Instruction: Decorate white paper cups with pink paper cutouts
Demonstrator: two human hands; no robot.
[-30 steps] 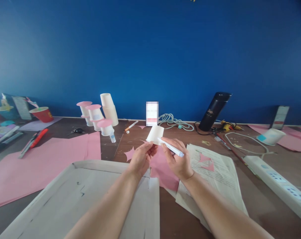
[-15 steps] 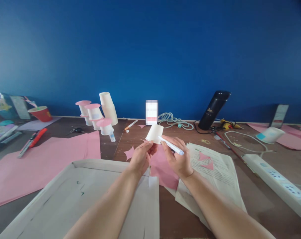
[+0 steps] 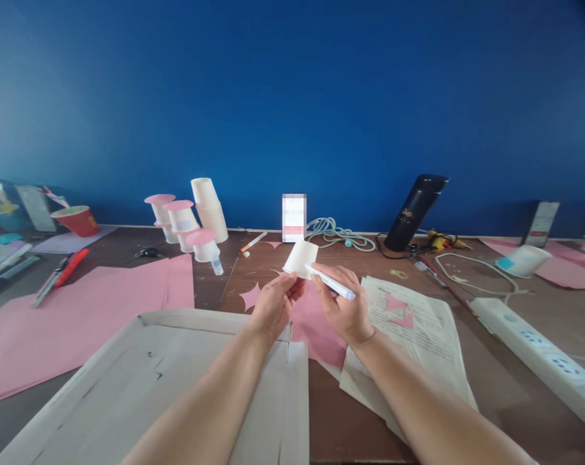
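Note:
A white paper cup [image 3: 302, 258] is tilted above the desk, and my left hand [image 3: 276, 298] is closed on its lower edge. My right hand [image 3: 345, 302] grips a white pen [image 3: 335, 285] whose front end meets the right side of the cup; whether the tip touches it I cannot tell. Below both hands lies a pink paper sheet [image 3: 316, 329]. Pink scraps [image 3: 250, 297] lie left of my left hand. To the left, white paper cups topped with pink discs [image 3: 181, 206] stand beside a stack of plain cups [image 3: 210, 210].
A white box lid [image 3: 186, 387] fills the front left, with pink sheets [image 3: 128, 297] and a red-handled cutter [image 3: 62, 276] beyond. At right are printed papers [image 3: 431, 336], a power strip [image 3: 534, 349] and a black flask [image 3: 415, 213]. A phone [image 3: 293, 219] leans on the wall.
The pen's front end has shifted very slightly left along the cup. The cup and my left hand are nearly where they were; the whole view has drifted a little.

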